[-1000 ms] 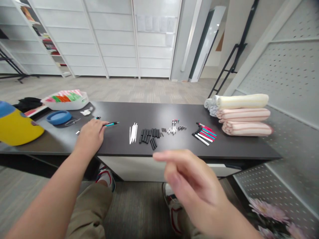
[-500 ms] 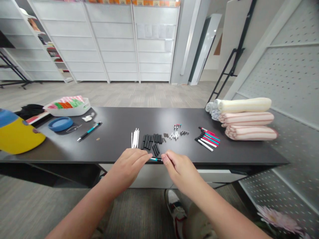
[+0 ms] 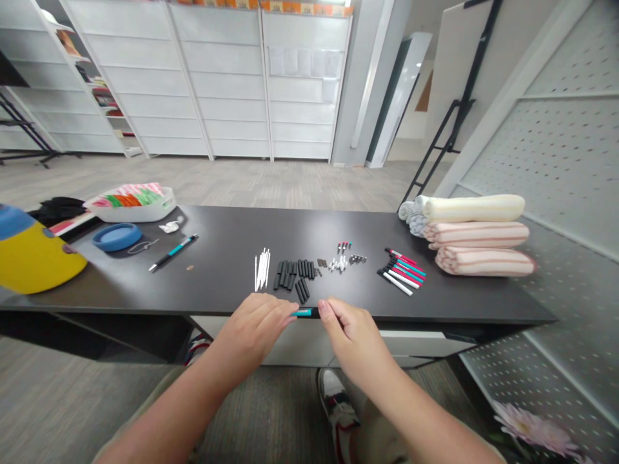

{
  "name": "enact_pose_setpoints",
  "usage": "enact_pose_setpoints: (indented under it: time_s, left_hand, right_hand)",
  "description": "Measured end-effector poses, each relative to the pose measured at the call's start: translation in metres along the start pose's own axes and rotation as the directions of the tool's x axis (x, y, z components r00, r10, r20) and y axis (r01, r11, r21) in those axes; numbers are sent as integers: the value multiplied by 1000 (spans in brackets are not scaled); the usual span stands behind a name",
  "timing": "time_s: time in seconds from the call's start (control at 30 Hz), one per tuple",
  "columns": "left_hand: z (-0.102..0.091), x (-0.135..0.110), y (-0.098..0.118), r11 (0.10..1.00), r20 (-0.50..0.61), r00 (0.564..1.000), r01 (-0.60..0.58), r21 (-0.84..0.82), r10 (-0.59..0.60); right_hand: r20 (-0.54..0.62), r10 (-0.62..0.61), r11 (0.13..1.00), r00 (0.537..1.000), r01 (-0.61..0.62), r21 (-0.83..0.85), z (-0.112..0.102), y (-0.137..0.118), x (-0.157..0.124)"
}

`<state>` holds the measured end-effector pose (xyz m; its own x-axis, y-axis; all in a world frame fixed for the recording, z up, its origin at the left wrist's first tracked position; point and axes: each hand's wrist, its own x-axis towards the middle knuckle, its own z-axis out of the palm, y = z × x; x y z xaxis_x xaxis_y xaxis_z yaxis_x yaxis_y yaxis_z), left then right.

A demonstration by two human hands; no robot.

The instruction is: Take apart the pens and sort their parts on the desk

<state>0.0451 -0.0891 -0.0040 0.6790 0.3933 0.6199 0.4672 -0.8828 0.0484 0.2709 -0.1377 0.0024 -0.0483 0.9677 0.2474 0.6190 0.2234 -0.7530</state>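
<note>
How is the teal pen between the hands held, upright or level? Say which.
Roughly level: the teal pen runs sideways from the left hand to the right hand, which hide its ends.

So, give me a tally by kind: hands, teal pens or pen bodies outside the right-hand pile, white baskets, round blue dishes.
Hands: 2 (left hand, right hand)
Teal pens or bodies: 2 (held pen body, pen lying at left)
White basket: 1
Round blue dish: 1
Total: 6

Slim turquoise-and-black pen (image 3: 304,312), ends hidden by the fingers (image 3: 280,313), yellow-and-blue curved object (image 3: 36,258) far left of them cut off, tiny silvery pieces (image 3: 358,259) beyond, indistinct
</note>
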Motion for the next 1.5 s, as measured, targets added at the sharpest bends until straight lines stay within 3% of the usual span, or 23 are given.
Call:
enact_pose_setpoints:
  time_s: [0.2, 0.6, 0.97, 1.07, 1.2, 1.5]
  left_hand:
    - [-1, 1, 2, 1000, -54, 999, 2, -16, -3]
    - [-1, 5, -16, 1000, 24, 1000, 13, -1, -13]
    - [6, 15, -42, 997, -1, 1000, -16, 81, 16]
    - [8, 16, -42, 997, -9, 1000, -9, 79, 10]
    - [11, 15, -42, 998, -13, 999, 47, 46, -46]
    - [12, 15, -41, 997, -18, 998, 67, 31, -67]
  right_hand:
    - [-68, -66, 997, 996, 63, -48, -1, -1, 0]
    - [-62, -205, 968, 977, 193, -163, -3, 6, 8]
    - [-7, -131, 991, 991, 131, 15, -6, 24, 41]
    - [53, -94, 995, 994, 91, 44, -10, 24, 47]
    - [133, -147, 989, 980, 147, 12, -15, 21, 50]
    - [71, -142, 990, 987, 142, 5, -16, 24, 48]
